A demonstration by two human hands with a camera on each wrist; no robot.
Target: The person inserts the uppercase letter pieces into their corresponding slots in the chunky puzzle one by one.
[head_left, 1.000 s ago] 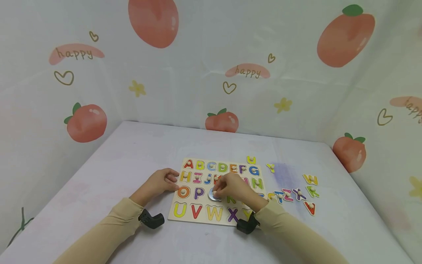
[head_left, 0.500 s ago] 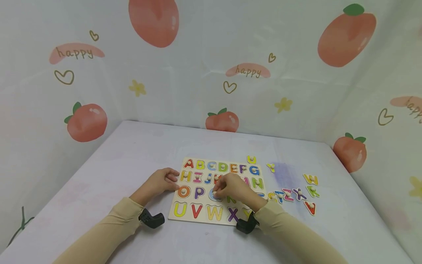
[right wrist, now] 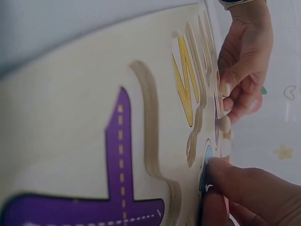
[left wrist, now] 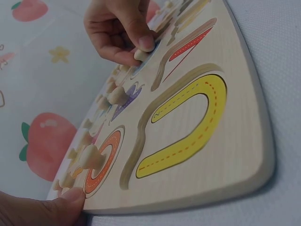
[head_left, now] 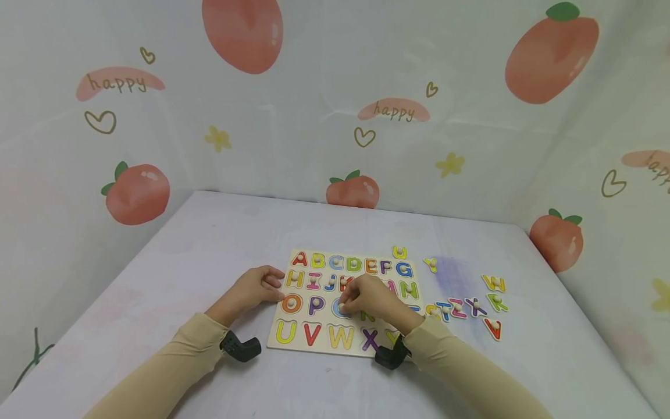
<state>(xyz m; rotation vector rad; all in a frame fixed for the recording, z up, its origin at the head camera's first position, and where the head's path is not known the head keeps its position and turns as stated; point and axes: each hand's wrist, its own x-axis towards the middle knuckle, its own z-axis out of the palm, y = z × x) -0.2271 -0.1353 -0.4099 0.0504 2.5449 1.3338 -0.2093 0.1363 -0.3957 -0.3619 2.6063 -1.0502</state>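
A wooden alphabet puzzle board point(head_left: 321, 323) lies flat, with knobbed letters in its upper rows. My right hand point(head_left: 366, 295) pinches the round knob of a light blue letter piece point(head_left: 337, 306), right of the purple P point(head_left: 316, 306). That piece, seemingly the Q, lies at its slot; my fingers cover part of it. My left hand point(head_left: 256, 294) holds the board's left edge, its thumb beside the orange O point(left wrist: 106, 160) in the left wrist view. Bottom-row slots show a printed yellow U point(left wrist: 202, 122), red V point(head_left: 312, 335), W point(head_left: 341, 337) and purple X point(right wrist: 120, 155), without knobs.
Loose knobbed letters lie right of the board: a T point(head_left: 444, 310), Z point(head_left: 458, 308), X point(head_left: 476, 306), W point(head_left: 494, 283), R point(head_left: 497, 302), V point(head_left: 493, 328) and Y point(head_left: 430, 265). A yellow U point(head_left: 399, 252) lies at the board's far edge.
The blue letter piece looked grey and shiny one second ago; now it shows blue and lies flatter at its slot. Both hands stay in nearly the same place.
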